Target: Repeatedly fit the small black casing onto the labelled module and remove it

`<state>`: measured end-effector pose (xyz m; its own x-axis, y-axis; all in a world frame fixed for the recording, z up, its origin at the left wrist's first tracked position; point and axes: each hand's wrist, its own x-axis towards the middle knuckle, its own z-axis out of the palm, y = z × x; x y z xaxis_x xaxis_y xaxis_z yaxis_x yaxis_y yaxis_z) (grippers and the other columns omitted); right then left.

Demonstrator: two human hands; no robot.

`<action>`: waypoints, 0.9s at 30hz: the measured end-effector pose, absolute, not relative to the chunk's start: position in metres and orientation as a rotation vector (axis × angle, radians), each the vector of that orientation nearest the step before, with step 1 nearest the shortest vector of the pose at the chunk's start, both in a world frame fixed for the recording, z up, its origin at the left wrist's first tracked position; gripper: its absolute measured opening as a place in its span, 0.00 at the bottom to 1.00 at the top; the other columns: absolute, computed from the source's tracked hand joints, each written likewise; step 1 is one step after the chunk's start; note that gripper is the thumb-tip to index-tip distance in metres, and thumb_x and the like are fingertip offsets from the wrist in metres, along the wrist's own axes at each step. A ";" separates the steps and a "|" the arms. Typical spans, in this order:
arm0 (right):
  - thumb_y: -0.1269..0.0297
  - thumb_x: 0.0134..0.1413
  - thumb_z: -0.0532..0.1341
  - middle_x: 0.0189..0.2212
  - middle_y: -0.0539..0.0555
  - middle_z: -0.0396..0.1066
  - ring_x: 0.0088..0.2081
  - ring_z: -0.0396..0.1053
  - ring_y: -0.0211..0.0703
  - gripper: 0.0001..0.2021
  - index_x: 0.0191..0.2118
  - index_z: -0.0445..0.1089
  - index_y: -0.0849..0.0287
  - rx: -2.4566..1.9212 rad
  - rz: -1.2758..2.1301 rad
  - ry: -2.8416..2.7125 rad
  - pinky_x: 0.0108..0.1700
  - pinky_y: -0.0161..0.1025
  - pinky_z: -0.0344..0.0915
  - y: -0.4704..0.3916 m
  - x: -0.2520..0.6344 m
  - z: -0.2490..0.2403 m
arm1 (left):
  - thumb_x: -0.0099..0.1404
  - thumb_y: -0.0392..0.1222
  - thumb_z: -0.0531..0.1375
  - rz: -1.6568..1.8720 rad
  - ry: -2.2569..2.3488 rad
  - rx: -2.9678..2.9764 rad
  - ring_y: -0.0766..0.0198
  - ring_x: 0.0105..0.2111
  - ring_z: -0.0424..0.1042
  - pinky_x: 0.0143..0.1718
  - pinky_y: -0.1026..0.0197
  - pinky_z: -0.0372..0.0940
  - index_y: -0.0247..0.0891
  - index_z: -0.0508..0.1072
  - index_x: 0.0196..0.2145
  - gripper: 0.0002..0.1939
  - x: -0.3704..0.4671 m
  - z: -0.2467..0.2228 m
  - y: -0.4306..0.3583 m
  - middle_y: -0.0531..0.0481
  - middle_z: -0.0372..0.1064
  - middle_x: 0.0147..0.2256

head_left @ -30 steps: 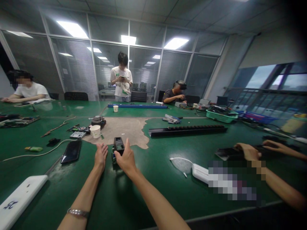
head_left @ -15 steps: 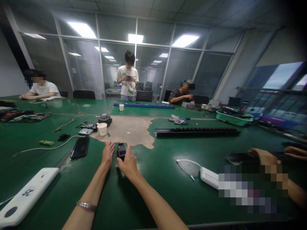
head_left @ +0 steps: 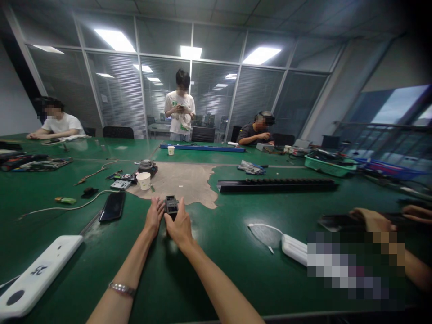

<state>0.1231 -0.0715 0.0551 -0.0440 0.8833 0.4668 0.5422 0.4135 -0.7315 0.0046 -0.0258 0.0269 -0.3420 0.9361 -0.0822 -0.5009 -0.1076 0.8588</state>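
Note:
A small dark boxy device point(head_left: 171, 205) with slots on its face is tilted up between my two hands, over the green table point(head_left: 229, 252). My right hand point(head_left: 178, 225) grips it, thumb at its near left corner and index finger along its right side. Close against its left side is my left hand point(head_left: 155, 215), fingers extended and slightly spread; whether the fingertips touch the device is hard to tell. Beyond them lies a torn brown patch point(head_left: 182, 182) on the table, with a paper cup point(head_left: 143, 181) at its left. A black phone point(head_left: 112, 207) rests left of my left hand.
A white power strip point(head_left: 40, 274) lies near left, a white adapter point(head_left: 293, 249) with a cable at right. A long black rail point(head_left: 276, 186) and a green basket point(head_left: 330, 166) are farther right. Another person's hands point(head_left: 374, 220) work at far right. Three people are across the table.
The device has turned and tilted, so a different face with dark slots shows. My left hand has moved slightly right, closer to it. My right hand has shifted a little.

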 end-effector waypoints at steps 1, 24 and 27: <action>0.62 0.51 0.60 0.50 0.66 0.66 0.50 0.66 0.51 0.41 0.64 0.36 0.70 -1.238 0.441 -1.700 0.49 0.41 0.63 -0.071 0.126 0.061 | 0.63 0.61 0.47 1.678 1.029 0.608 0.57 0.56 0.60 0.55 0.56 0.55 0.35 0.58 0.59 0.34 0.005 0.027 -0.026 0.36 0.56 0.58; 0.61 0.49 0.61 0.52 0.68 0.64 0.52 0.64 0.54 0.40 0.63 0.43 0.70 -1.502 0.355 -1.658 0.50 0.44 0.62 -0.058 0.226 0.028 | 0.62 0.62 0.48 1.622 0.974 0.656 0.58 0.57 0.58 0.55 0.56 0.55 0.36 0.57 0.59 0.35 0.007 0.025 -0.026 0.37 0.55 0.58; 0.58 0.47 0.63 0.57 0.69 0.57 0.57 0.58 0.56 0.42 0.63 0.44 0.70 -1.473 0.299 -1.638 0.54 0.46 0.59 -0.059 0.229 0.027 | 0.62 0.62 0.47 1.644 0.989 0.647 0.58 0.56 0.58 0.55 0.57 0.56 0.36 0.56 0.60 0.35 0.007 0.025 -0.025 0.37 0.55 0.58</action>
<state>0.2295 -0.0586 0.0268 0.0986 0.8914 0.4423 0.6780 0.2652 -0.6855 0.0065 -0.0254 0.0253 -0.2919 0.9542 -0.0660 -0.5053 -0.0953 0.8577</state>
